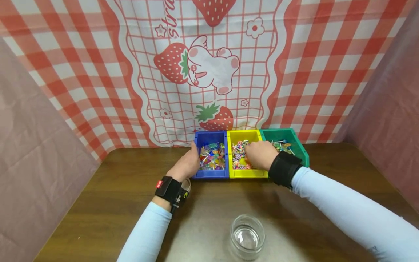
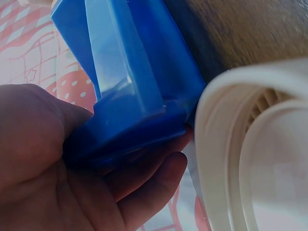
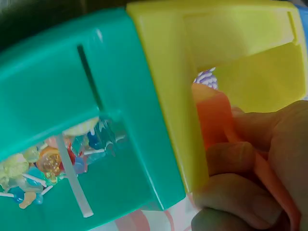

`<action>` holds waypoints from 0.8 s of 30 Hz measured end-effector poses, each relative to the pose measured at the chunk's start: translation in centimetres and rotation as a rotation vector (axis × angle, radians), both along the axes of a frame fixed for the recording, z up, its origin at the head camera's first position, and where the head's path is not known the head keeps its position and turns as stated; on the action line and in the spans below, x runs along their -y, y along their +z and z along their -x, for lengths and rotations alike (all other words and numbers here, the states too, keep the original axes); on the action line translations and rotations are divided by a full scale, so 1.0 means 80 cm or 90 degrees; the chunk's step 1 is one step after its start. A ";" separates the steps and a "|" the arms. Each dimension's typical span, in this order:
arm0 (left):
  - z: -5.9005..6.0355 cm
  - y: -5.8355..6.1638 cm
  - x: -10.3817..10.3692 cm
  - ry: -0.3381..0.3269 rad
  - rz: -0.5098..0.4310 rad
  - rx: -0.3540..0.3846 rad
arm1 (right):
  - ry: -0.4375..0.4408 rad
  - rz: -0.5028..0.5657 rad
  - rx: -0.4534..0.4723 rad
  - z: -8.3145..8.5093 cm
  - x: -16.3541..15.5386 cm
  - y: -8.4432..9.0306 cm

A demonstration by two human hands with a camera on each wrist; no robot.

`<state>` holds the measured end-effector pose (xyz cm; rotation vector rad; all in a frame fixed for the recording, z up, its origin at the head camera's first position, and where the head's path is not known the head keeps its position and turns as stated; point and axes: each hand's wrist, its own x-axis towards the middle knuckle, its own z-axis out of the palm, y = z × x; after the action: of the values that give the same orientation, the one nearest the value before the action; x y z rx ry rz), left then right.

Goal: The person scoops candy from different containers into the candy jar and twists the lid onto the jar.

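Three joined bins, one blue, one yellow and one green, stand in a row at the back of the table. My left hand grips the blue bin's left side, thumb on one face and fingers around the other in the left wrist view. Over the yellow bin, my right hand holds an orange scoop by its thin handle, its wide end down inside among small swirled candies. Part of the scoop is hidden by the fingers.
Colourful clear candies fill the blue bin, and candies on white sticks lie in the green one. An open glass jar stands near the table's front. A checked strawberry cloth hangs behind the bins.
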<state>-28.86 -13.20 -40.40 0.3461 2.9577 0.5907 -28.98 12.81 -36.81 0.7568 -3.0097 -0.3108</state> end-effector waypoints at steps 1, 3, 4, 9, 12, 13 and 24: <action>0.001 0.000 0.000 -0.001 0.000 0.002 | 0.008 0.001 -0.010 0.002 0.001 -0.001; 0.001 -0.001 -0.001 -0.006 -0.001 0.004 | 0.027 0.003 -0.028 0.005 0.002 -0.005; 0.002 0.000 0.000 -0.010 -0.002 0.002 | 0.035 0.003 -0.033 0.007 0.004 -0.006; 0.000 0.002 0.001 -0.023 -0.008 -0.002 | 0.011 0.051 -0.012 0.017 0.012 -0.014; -0.002 0.003 0.000 -0.027 -0.013 -0.005 | -0.039 0.093 0.018 0.022 0.014 -0.020; -0.002 0.004 -0.001 -0.027 -0.013 -0.004 | -0.052 0.099 0.024 0.023 0.014 -0.021; -0.005 0.010 -0.002 0.029 0.035 0.028 | -0.047 0.125 0.073 0.025 0.012 -0.016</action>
<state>-28.49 -13.04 -39.64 0.2576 2.9394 0.5130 -30.98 11.88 -38.09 0.6692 -3.1188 0.0302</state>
